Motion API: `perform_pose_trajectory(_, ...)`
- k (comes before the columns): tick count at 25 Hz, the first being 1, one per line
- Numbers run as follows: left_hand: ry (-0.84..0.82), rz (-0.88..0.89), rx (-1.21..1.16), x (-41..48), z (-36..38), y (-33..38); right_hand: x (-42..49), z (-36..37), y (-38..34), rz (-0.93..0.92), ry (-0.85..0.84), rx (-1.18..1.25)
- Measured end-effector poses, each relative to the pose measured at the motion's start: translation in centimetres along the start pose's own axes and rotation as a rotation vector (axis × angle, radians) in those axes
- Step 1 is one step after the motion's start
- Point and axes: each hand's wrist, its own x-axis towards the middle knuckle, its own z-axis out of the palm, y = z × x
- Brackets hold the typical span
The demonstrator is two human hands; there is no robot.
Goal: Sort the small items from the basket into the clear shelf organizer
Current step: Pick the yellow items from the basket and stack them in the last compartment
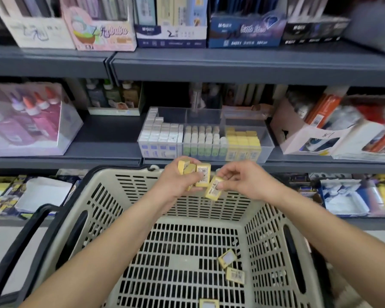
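My left hand (176, 182) grips a bunch of small yellow boxes (203, 175) above the far rim of the beige basket (102, 210). My right hand (242, 178) pinches another yellow box (213, 188) just beside them. Three more yellow boxes lie on the basket floor, two of them (227, 258) (235, 274) at the right and one (209, 303) at the bottom edge. The clear shelf organizer (269, 146) stands on the shelf straight ahead, with white boxes at the left, capped sticks in the middle and yellow boxes (242, 141) at the right.
Grey shelf edge (231, 67) runs above the organizer. A clear box of glue bottles (29, 121) stands at the left, a white carton of goods (309, 127) at the right. The basket's black handle (18, 247) hangs at the left. Lower shelves hold packets.
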Motion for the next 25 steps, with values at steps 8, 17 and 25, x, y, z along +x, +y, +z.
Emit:
perform_pose_trajectory(8,0.140,0.129,0.054,4.6,2.3,0.8,8.5,-10.4,1.8,-0.041,0.507,-0.395)
perform_pose_trajectory(17,0.122,0.143,-0.044,7.3,3.5,0.8,15.4,-10.0,4.1,0.002,0.175,-0.426)
perform_pose_trajectory(25,0.080,0.155,-0.140,7.5,3.9,-0.2,13.4,-8.7,2.8,-0.130,0.308,-0.524)
